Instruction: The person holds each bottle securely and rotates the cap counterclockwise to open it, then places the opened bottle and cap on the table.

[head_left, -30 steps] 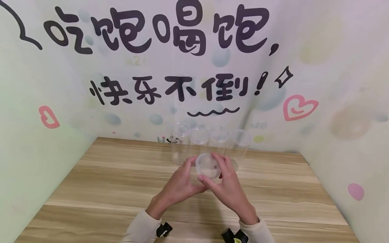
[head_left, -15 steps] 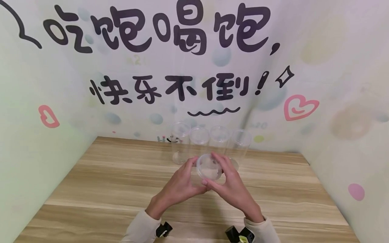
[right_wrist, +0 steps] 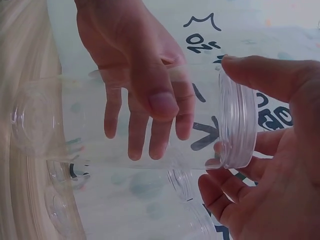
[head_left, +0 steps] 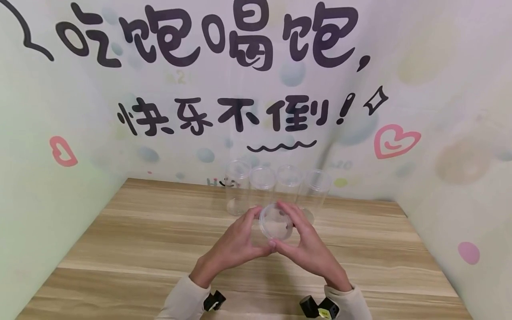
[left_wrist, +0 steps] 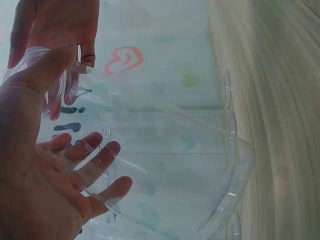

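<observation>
A tall, see-through plastic jar (right_wrist: 65,117) is held between both hands, tilted, with its clear ridged lid (head_left: 276,221) facing up toward the head camera. My left hand (head_left: 235,241) wraps the jar's body, thumb on one side and fingers on the other. At the top end, my right hand (head_left: 311,247) grips the lid, its thumb and fingers spread round the rim. In the right wrist view, the left fingers show through the jar wall. The jar's lower body (left_wrist: 180,160) slants across the left wrist view, with nothing visible inside.
Several similar clear jars (head_left: 238,189) stand upright in a row behind the hands, close to the back wall (head_left: 180,155). Printed wall panels border the wood-grain table (head_left: 128,249) at the back and both sides.
My right hand has turned slightly on the lid, its wrist swinging a little to the right. The lid has shifted slightly right and down in the head view. My left hand keeps its hold.
</observation>
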{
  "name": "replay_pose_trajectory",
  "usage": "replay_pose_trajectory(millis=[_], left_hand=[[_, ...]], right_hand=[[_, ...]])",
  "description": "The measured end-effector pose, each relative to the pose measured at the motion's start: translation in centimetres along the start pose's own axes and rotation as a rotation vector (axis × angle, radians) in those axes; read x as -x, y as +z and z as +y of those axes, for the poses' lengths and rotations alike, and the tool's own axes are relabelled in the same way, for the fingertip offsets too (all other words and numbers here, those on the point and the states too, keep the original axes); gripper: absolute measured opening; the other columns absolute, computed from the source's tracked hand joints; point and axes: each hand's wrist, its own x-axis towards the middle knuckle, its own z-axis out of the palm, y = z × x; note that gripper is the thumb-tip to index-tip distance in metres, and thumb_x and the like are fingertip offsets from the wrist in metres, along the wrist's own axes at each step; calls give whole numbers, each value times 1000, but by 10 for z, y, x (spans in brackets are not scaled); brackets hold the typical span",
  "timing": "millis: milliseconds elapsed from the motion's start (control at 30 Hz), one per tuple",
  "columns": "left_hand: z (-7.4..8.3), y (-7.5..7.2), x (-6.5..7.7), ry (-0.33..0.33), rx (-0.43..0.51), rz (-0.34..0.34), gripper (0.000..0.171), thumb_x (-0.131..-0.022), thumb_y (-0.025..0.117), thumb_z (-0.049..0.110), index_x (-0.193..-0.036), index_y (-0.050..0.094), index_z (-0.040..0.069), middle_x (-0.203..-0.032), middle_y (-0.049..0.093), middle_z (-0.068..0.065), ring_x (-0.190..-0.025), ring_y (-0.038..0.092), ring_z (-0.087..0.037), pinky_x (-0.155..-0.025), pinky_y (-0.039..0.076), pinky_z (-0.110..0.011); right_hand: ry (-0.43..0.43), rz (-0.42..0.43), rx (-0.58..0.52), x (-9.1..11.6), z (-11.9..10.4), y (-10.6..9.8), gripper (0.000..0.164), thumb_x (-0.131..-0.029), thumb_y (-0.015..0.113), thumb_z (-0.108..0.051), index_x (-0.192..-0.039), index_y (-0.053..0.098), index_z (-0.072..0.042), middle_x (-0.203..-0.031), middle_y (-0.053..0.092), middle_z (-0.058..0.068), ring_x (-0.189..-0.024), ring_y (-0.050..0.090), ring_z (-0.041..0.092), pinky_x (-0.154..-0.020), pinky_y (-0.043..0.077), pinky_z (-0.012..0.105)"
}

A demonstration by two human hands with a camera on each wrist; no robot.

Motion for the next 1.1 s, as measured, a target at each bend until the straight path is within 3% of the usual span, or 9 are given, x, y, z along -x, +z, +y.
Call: replay_pose_trajectory(millis=[267, 400, 533, 733, 833, 1100], left_hand=[[-1, -1, 0, 31, -36, 23, 82, -80, 80, 47, -141, 43, 6, -129, 60, -9, -118, 59, -21, -98, 51, -43], [-3, -1, -1, 24, -79, 34, 84, -79, 80, 46, -141, 43, 4, -129, 60, -12, -119, 59, -25, -99, 50, -44], [-4, -1, -1, 14, -127, 52, 84, -79, 80, 47, -141, 43, 2, -130, 60, -14, -119, 59, -28, -99, 50, -45], [-6, 1, -1, 16, -198, 91, 87, -74, 84, 47, -138, 45, 2, -130, 61, -12, -121, 58, -27, -99, 48, -51], [-7, 3, -1, 23, -225, 97, 87, -74, 84, 47, -138, 45, 3, -128, 61, -10, -121, 58, -26, -100, 48, -50], [-7, 8, -2, 60, -243, 102, 84, -74, 83, 49, -134, 48, 3, -125, 62, -10, -117, 59, -25, -99, 49, -48]], right_hand=[[18, -16, -26, 0, -1, 1, 85, -82, 80, -16, -152, 34, -25, -150, 41, -1, -128, 44, 21, -95, 45, 44], [23, 8, -14, -2, 0, 5, 90, -81, 82, -22, -154, 30, -26, -150, 41, 0, -128, 46, 20, -95, 46, 41], [28, 58, 26, -4, 3, 8, 92, -79, 84, -20, -154, 30, -22, -150, 42, 2, -128, 47, 21, -93, 49, 37], [78, 155, 30, -4, 5, 11, 74, -93, 69, -31, -153, 29, -13, -149, 43, 7, -127, 51, 30, -87, 52, 43], [120, 172, 38, -3, 4, 13, 73, -94, 67, -35, -152, 31, -9, -143, 47, 8, -119, 55, 29, -82, 51, 42], [206, 181, 298, -4, 1, 20, 72, -79, 80, -46, -134, 53, -9, -127, 54, 8, -107, 56, 25, -84, 50, 43]])
